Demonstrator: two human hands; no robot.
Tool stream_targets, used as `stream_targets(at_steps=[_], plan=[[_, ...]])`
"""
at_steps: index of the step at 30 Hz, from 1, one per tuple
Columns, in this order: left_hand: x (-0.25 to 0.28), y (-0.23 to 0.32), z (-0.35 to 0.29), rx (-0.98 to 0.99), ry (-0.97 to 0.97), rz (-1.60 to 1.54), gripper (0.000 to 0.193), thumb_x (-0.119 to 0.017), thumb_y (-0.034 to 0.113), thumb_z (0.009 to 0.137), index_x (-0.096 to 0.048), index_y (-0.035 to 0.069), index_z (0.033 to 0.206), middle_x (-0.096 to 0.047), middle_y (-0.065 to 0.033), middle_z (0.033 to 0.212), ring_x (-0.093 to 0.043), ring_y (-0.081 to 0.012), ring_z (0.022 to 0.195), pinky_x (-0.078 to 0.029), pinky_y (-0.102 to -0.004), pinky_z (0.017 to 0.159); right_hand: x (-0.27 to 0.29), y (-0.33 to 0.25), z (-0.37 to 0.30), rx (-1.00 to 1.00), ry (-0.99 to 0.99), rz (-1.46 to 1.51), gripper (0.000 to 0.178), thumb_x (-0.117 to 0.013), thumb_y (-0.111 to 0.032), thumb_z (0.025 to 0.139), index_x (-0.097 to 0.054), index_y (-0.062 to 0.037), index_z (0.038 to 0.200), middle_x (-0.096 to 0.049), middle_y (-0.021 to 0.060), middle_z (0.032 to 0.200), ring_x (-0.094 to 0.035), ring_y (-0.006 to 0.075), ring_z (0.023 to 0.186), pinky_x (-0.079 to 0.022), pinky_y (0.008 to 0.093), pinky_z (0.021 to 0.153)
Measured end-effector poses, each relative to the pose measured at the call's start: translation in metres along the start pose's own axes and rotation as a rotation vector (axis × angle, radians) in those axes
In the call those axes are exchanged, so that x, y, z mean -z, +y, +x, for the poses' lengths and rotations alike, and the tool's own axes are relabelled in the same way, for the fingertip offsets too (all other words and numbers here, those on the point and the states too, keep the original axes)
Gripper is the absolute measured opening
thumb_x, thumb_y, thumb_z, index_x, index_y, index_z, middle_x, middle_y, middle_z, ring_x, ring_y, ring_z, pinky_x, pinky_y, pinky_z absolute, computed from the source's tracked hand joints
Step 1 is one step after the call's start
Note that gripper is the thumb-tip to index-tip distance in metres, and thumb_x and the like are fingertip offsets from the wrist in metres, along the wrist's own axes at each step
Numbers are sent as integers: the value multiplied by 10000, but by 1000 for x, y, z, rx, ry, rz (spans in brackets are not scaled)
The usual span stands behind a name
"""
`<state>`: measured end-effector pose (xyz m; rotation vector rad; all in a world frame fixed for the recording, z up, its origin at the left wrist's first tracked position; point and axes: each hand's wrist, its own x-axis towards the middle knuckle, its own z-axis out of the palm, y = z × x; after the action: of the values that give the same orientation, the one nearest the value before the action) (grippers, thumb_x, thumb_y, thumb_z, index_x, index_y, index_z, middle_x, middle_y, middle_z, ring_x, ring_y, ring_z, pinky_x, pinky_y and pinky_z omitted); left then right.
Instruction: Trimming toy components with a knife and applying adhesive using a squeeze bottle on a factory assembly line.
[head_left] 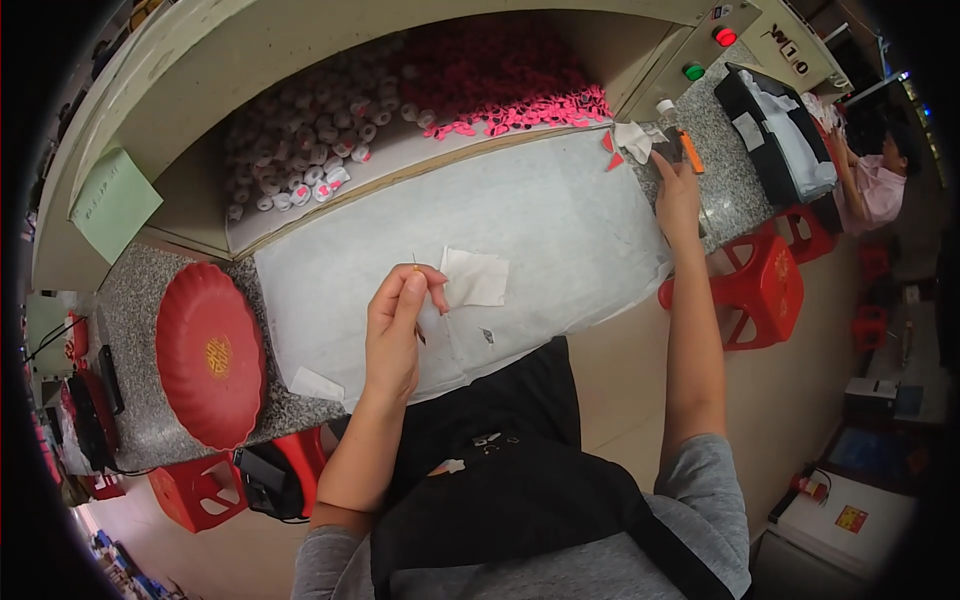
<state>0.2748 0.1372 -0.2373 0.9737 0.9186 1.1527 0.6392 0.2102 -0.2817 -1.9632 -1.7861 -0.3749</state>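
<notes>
My left hand [398, 310] is raised over the white sheet [560, 220], its thumb and forefinger pinched together. A thin, needle-like tool [414, 258] pokes up from the pinch; most of it is hidden. Just right of these fingers, a folded white cloth [478, 278] lies on the sheet. At the far right corner, my right hand [678, 200] reaches out with fingers apart. Its fingertips are close to a crumpled white cloth [632, 142] and an orange-handled tool [691, 152]. Small red triangular pieces [612, 152] lie beside that cloth.
A recess behind the sheet holds many white rolled pieces [310, 150] and pink pieces [520, 105]. On the left stands a red scalloped tray [195, 350]. A black box [765, 135] is at the right, with red stools [750, 290] below. Another person [875, 180] sits beyond.
</notes>
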Motion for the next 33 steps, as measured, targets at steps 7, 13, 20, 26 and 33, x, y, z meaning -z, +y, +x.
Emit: stream_targets(at_steps=[7, 13, 20, 26, 33], plan=[[-3, 11, 7, -36, 133, -4, 193, -396, 200, 873, -488, 36, 826, -475, -29, 730, -433, -112, 707, -348, -232, 673, 32, -56, -1, 47, 85, 116, 335, -509, 27, 686, -513, -19, 1018, -503, 140, 893, -473, 302, 841, -380, 348, 759], [-39, 13, 24, -238, 104, -70, 143, -425, 159, 861, -500, 38, 863, -466, -26, 894, -424, -100, 830, -345, -232, 742, 62, -203, -55, 119, -473, 1233, 576, -571, -48, 712, -312, -22, 1226, -419, 140, 1182, -411, 227, 1099, -343, 335, 880], [-30, 15, 61, -358, 65, 202, 246, -457, 180, 846, -508, 45, 1044, -451, -46, 1010, -442, -110, 874, -361, -242, 769, 22, -218, -67, -215, -309, 1459, 430, -514, -42, 777, -352, 4, 1173, -505, 94, 1002, -492, 133, 898, -403, 255, 758], [34, 18, 178, -490, 153, 779, 228, -496, 143, 788, -558, 66, 993, -579, -94, 841, -550, -177, 779, -436, -287, 688, 25, -210, -78, -336, -264, 1584, 370, -451, -121, 824, -350, 36, 1144, -525, 89, 886, -502, 149, 820, -392, 274, 764], [35, -5, 221, -688, 205, 1642, 213, -510, 106, 731, -561, 73, 936, -562, -150, 812, -550, -297, 741, -442, -374, 642, 30, -206, -88, -404, -397, 1747, 357, -389, -148, 839, -355, 37, 1142, -533, 108, 860, -518, 172, 772, -402, 305, 741]])
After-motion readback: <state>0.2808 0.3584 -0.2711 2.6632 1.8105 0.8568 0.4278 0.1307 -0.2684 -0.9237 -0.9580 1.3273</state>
